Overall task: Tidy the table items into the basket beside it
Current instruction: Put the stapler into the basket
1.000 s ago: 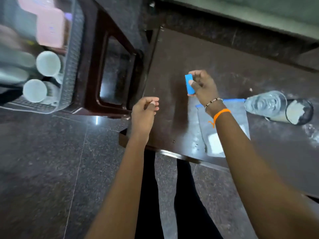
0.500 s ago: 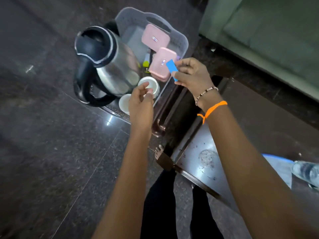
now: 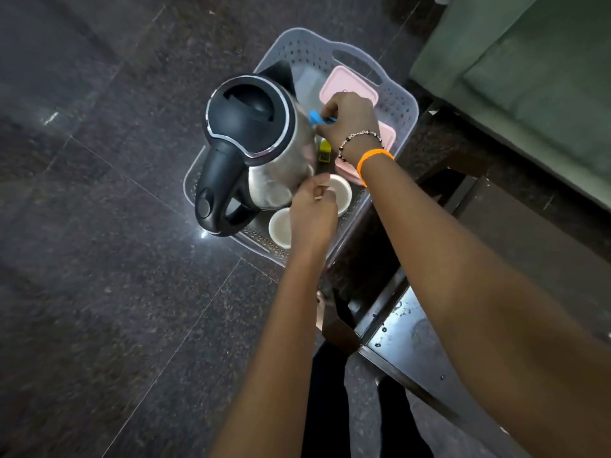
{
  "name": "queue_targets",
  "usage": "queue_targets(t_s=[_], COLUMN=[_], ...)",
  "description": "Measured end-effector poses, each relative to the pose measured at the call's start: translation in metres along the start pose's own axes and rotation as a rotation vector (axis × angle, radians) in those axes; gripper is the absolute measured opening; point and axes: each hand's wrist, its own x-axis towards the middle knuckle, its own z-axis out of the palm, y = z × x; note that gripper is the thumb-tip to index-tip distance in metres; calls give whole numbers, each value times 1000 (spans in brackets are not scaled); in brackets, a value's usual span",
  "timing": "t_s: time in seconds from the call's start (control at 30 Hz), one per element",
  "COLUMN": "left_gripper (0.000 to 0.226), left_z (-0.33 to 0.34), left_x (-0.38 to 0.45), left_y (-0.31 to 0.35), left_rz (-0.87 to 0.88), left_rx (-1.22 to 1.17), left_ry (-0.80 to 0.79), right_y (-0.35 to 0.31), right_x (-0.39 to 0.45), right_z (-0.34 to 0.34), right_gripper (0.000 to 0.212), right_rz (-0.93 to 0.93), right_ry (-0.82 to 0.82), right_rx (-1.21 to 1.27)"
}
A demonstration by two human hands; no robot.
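A grey perforated basket stands on a dark stool beside the table. Inside it are a steel kettle with a black lid, two pink lidded boxes, two white cups and a small yellow item. My right hand is over the basket's middle and pinches a small blue card next to the kettle. My left hand hovers over the cups with its fingers curled; it looks empty.
The dark table's corner lies at the lower right, dusted with white specks. A green sofa fills the upper right. Dark polished floor tiles spread to the left. My legs show below.
My right hand carried the blue card from the table over to the basket and lowered it beside the kettle. The view swung left to the basket. My left hand moved over the cups.
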Motion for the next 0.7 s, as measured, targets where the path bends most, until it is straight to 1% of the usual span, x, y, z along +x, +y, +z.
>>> queue_targets(t_s=[0.07, 0.2, 0.3, 0.33, 0.47, 0.57, 0.7], left_gripper=[28, 26, 25, 24, 22, 26, 24], left_z=[-2, -4, -2, 0, 15, 26, 46], left_x=[0, -4, -11, -14, -30, -47, -78], left_y=[-1, 0, 3, 4, 8, 0, -24], left_rz=[5, 7, 23, 32, 89, 104, 99], left_rx=[-4, -8, -41, -44, -61, -62, -24], left_ry=[-10, -11, 8, 21, 45, 19, -35], right_y=[-4, -5, 1, 4, 22, 42, 84], right_x=[6, 5, -13, -21, -63, -101, -160], right_z=[4, 1, -8, -12, -31, -45, -60], right_gripper=[26, 22, 33, 33, 18, 18, 14], right_rz=[21, 63, 105, 123, 175, 241, 340], right_ry=[2, 30, 103, 119, 106, 119, 145], right_rx=[31, 108, 228, 283, 476, 585, 635])
